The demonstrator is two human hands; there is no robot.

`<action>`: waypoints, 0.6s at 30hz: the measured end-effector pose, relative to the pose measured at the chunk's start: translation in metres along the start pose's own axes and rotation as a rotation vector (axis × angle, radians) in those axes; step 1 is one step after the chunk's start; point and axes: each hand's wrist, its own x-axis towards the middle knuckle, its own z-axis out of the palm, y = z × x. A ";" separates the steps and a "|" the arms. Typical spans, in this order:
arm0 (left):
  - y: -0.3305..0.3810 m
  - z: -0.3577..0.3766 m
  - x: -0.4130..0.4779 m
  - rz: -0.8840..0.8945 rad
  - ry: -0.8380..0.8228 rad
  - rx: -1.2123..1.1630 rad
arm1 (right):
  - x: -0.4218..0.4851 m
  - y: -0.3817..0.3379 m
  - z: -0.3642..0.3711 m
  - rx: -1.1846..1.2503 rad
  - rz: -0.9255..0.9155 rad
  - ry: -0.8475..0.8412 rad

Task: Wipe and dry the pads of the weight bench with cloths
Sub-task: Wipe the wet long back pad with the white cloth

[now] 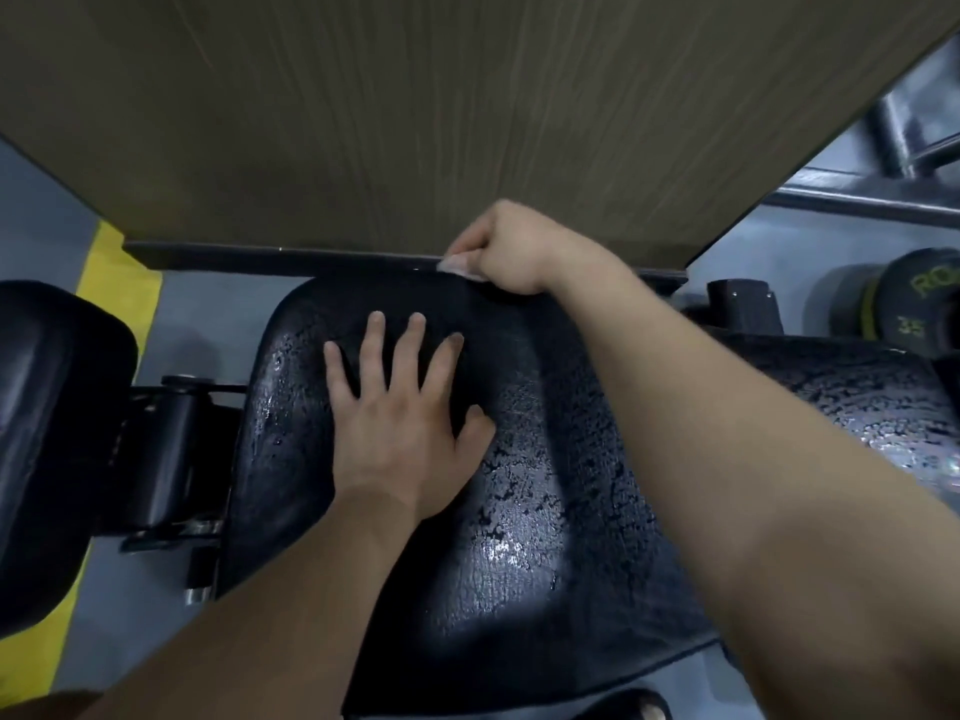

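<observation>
Bare forearms [779, 485] reach over the black, cracked vinyl bench pad [519, 511], which gleams wet and looks slippery but firm; the left hand [400, 407] lies flat on it, fingers spread, holding nothing. At its far edge the right hand [511, 246] is curled tight round a small white cloth [457, 265], probably soft and light, best bunched in the palm. Beyond stand a brown wood-grain panel [415, 122] and a dark dumbbell [914, 298].

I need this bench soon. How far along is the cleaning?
Done: the middle pad and right pad look wetted, glistening. In hand: the right hand grips a cloth at the middle pad's far edge; the left hand rests flat on it. Left: drying both.
</observation>
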 end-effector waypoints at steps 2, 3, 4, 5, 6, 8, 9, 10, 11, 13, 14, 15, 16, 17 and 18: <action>0.000 0.000 0.000 0.006 0.006 -0.001 | 0.002 -0.005 0.001 -0.008 -0.020 -0.036; 0.000 0.000 -0.001 0.010 0.011 -0.002 | -0.004 0.001 -0.004 -0.009 -0.014 -0.040; 0.000 0.000 0.000 0.013 0.015 -0.002 | -0.013 0.014 -0.012 -0.009 0.011 -0.040; 0.000 0.000 0.000 0.013 0.015 -0.002 | -0.022 0.027 -0.022 -0.025 0.051 -0.044; 0.001 0.000 0.001 0.013 0.015 -0.001 | -0.030 0.039 -0.031 -0.047 0.105 -0.059; 0.001 0.000 0.001 0.014 0.015 -0.006 | -0.036 0.054 -0.043 -0.121 0.209 -0.124; 0.001 0.000 0.001 0.016 0.013 -0.011 | -0.033 0.052 -0.044 -0.178 0.223 -0.161; 0.002 0.000 0.001 0.016 0.012 -0.013 | -0.027 0.045 -0.043 -0.230 0.202 -0.185; 0.002 0.000 0.001 0.013 0.014 -0.012 | -0.018 0.033 -0.038 -0.265 0.160 -0.197; 0.001 0.000 0.002 0.010 0.012 -0.009 | -0.004 0.000 -0.022 -0.220 0.093 -0.205; 0.001 0.000 0.002 0.013 0.009 -0.010 | 0.001 -0.011 -0.015 -0.204 0.059 -0.212; 0.001 -0.001 0.002 0.018 0.010 -0.011 | 0.004 -0.018 -0.012 -0.212 0.029 -0.221; 0.001 -0.001 0.002 0.022 0.013 -0.011 | 0.006 -0.015 -0.012 -0.205 0.028 -0.226; 0.001 -0.001 0.002 0.024 0.014 -0.012 | 0.004 -0.005 -0.018 -0.162 0.059 -0.230; 0.001 -0.002 0.002 0.024 0.015 -0.015 | 0.002 0.013 -0.024 -0.123 0.126 -0.250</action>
